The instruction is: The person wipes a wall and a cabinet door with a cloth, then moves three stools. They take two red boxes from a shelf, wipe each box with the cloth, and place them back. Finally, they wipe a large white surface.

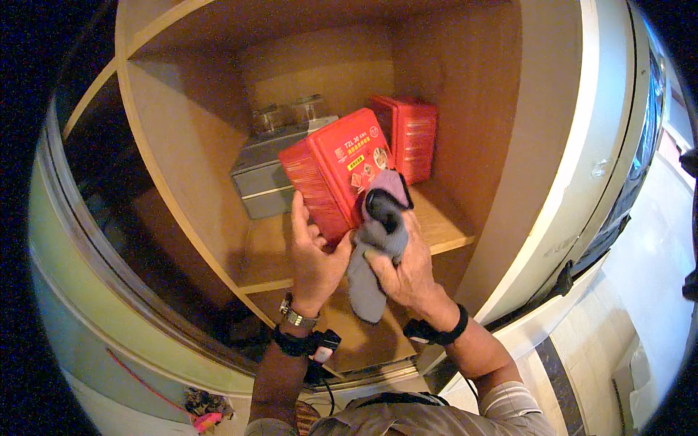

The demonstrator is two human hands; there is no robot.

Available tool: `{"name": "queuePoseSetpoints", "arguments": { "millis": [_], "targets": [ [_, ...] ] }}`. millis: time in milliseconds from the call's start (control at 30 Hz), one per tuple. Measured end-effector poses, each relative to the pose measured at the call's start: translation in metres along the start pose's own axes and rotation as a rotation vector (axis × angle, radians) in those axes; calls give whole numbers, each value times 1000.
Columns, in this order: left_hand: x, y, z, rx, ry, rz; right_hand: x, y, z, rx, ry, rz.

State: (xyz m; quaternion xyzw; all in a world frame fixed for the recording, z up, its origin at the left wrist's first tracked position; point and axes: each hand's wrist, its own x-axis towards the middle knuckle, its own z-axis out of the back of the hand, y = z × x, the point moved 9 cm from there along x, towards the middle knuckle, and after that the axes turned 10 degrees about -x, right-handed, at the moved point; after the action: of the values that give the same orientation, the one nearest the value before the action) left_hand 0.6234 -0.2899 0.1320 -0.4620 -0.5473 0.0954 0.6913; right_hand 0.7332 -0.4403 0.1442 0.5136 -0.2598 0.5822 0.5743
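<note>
A red plastic box [349, 155] with printed labels is tilted in front of me inside a wooden cabinet. My left hand [319, 261] grips its near lower end, fingers along the left side and thumb at the near corner. In my right hand [406, 267] is a bunched grey and pink knit cloth [373, 283], perhaps a sock or a glove. Its upper part lies against the box's printed face and hides the lower right of it. Behind, a second red box [411, 141] stands upright on the shelf [441, 226].
Grey boxes [267, 185] are stacked at the shelf's back left, with clear glass jars [308, 109] on top. The cabinet's side panel [491, 109] rises at the right. A red cord [147, 379] with a pink end lies at the lower left.
</note>
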Motion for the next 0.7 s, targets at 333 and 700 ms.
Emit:
{"name": "queuePoseSetpoints", "arguments": {
  "millis": [333, 700],
  "targets": [
    [1, 16, 4, -353, -35, 76, 95, 15, 8, 127, -56, -15],
    [-5, -11, 5, 47, 38, -151, 78, 22, -1, 37, 24, 63]
  ]
}}
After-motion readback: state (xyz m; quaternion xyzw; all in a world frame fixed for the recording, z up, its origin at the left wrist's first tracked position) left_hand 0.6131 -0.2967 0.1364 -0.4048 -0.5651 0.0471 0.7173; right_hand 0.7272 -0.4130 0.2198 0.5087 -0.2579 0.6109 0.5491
